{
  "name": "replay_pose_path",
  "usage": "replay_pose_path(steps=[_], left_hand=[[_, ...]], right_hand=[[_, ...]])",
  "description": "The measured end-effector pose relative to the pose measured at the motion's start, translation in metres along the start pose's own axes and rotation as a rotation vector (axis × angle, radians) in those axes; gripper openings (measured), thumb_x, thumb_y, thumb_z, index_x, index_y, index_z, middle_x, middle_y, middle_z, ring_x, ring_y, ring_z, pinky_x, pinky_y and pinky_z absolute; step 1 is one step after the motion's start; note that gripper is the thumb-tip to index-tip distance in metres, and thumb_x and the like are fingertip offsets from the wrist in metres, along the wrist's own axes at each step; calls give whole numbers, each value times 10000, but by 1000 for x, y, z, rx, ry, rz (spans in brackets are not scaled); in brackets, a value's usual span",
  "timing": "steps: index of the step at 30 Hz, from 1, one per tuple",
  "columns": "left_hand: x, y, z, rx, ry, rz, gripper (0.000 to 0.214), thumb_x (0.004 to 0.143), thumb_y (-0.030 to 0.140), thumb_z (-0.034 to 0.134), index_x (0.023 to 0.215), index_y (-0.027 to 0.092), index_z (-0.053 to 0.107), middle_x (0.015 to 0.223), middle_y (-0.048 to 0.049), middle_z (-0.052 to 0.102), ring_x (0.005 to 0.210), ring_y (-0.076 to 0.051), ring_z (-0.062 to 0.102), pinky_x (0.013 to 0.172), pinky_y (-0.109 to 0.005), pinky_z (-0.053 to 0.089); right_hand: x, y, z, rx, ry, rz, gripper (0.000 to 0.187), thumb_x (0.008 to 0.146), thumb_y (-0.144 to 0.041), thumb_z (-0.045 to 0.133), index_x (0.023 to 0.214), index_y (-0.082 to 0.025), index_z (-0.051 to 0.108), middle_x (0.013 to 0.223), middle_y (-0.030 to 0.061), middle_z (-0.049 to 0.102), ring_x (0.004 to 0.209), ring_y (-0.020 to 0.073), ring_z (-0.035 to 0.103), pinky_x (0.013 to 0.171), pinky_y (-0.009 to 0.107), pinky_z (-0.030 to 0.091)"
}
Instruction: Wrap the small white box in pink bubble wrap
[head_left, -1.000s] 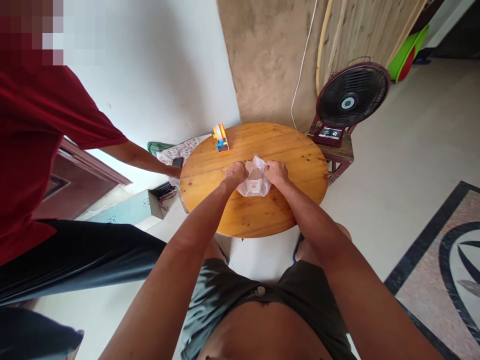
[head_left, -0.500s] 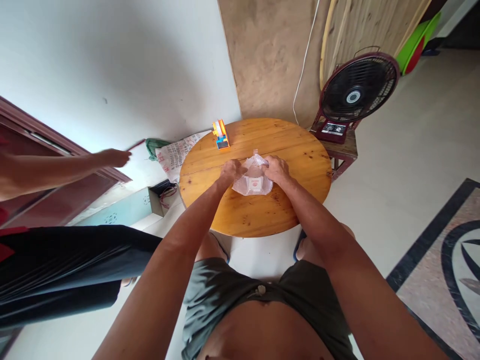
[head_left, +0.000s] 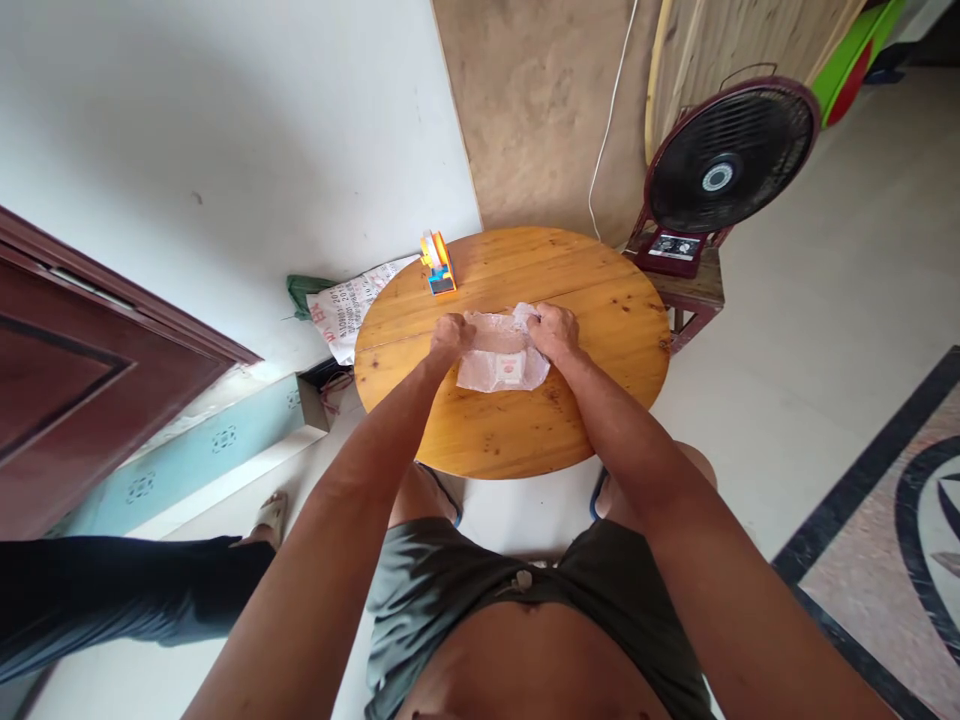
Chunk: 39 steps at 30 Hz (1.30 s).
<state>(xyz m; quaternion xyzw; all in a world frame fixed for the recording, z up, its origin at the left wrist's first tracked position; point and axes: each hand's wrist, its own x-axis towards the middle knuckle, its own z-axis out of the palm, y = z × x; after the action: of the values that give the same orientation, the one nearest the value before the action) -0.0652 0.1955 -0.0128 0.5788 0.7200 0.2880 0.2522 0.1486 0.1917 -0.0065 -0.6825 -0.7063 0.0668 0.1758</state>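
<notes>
A sheet of clear bubble wrap (head_left: 480, 376) is spread on the round wooden table (head_left: 495, 440). On its near part rests a small white box (head_left: 510, 368) with a reddish mark on top. My left hand (head_left: 451, 338) is closed on the far left edge of the wrap. At the far right edge, my right hand (head_left: 555, 330) grips a bunched part of the same sheet. Both sets of fingertips are partly hidden by the knuckles and the plastic. Behind my left hand, an orange and blue tape dispenser (head_left: 439, 263) stands on the table.
An electric fan (head_left: 720, 178) stands on a wooden stool (head_left: 690, 288) to the table's right. A printed sack (head_left: 352, 305) leans at the wall on the left. Another person's dark-trousered leg (head_left: 135, 600) shows at lower left. A white cord (head_left: 613, 110) hangs behind the table.
My left hand has moved slightly left, and the bubble wrap lies flatter and wider between my hands. The other person's arm has left the view, and their legs have shifted toward the lower left.
</notes>
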Motion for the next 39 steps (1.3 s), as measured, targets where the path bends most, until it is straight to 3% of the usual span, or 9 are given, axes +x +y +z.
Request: replay_pose_path(steps=[4, 11, 18, 25, 30, 35, 37, 39], left_hand=[[-2, -9, -5, 123, 10, -21, 135, 757, 247, 607, 639, 181, 599, 595, -49, 573, 727, -208, 616, 698, -284, 480], [-20, -2, -4, 308, 30, 67, 147, 839, 295, 552, 853, 177, 636, 879, -147, 675, 938, -285, 648, 820, -332, 476], [-36, 1, -10, 437, 52, 101, 352, 848, 327, 605, 1164, 185, 541, 1186, -157, 575, 981, -273, 637, 836, -334, 470], [-38, -1, -31, 374, 16, 346, 160, 801, 251, 646, 956, 216, 667, 1123, -93, 598, 1004, -248, 607, 841, -333, 475], [-44, 16, -32, 67, -235, 450, 76, 728, 229, 673, 773, 176, 703, 871, -69, 656, 822, -198, 620, 792, -313, 499], [-68, 26, -29, -68, -404, 423, 269, 643, 257, 775, 880, 137, 732, 752, -77, 682, 671, -193, 650, 619, -288, 512], [-79, 23, -31, -96, -386, 449, 453, 556, 266, 845, 979, 152, 728, 874, -110, 711, 762, -232, 690, 659, -306, 543], [-90, 16, -34, -64, -360, 481, 751, 450, 298, 906, 1157, 190, 677, 1102, -148, 692, 983, -303, 688, 797, -361, 569]], right_hand=[[-4, 0, -2, -4, 1, 35, 317, 949, -331, 445, 1082, -166, 680, 1086, 150, 690, 1001, 265, 619, 858, 340, 454], [-8, 2, -2, -54, 10, 76, 275, 924, -206, 455, 1115, -119, 633, 1101, 191, 656, 993, 288, 629, 850, 361, 467], [-17, 1, -7, -103, 83, 68, 311, 920, -227, 480, 1196, -115, 568, 1129, 177, 613, 885, 254, 637, 783, 335, 472], [-24, 8, -14, -111, -44, -168, 236, 897, -263, 535, 1033, -194, 715, 1095, 120, 669, 942, 244, 639, 826, 318, 462], [-25, 12, -23, -43, -94, -262, 247, 889, -308, 577, 1050, -231, 748, 1105, 73, 722, 1016, 216, 648, 885, 297, 462], [-26, 9, -34, 117, -213, -280, 280, 859, -221, 599, 1090, -259, 753, 1105, 22, 743, 1029, 169, 672, 894, 232, 472], [-28, 8, -37, 163, -246, -286, 282, 850, -209, 614, 1091, -248, 753, 1108, 16, 742, 1019, 157, 677, 882, 213, 475], [-31, 9, -38, 185, -280, -256, 293, 835, -244, 653, 1114, -235, 744, 1107, 21, 742, 1002, 161, 681, 861, 213, 482]])
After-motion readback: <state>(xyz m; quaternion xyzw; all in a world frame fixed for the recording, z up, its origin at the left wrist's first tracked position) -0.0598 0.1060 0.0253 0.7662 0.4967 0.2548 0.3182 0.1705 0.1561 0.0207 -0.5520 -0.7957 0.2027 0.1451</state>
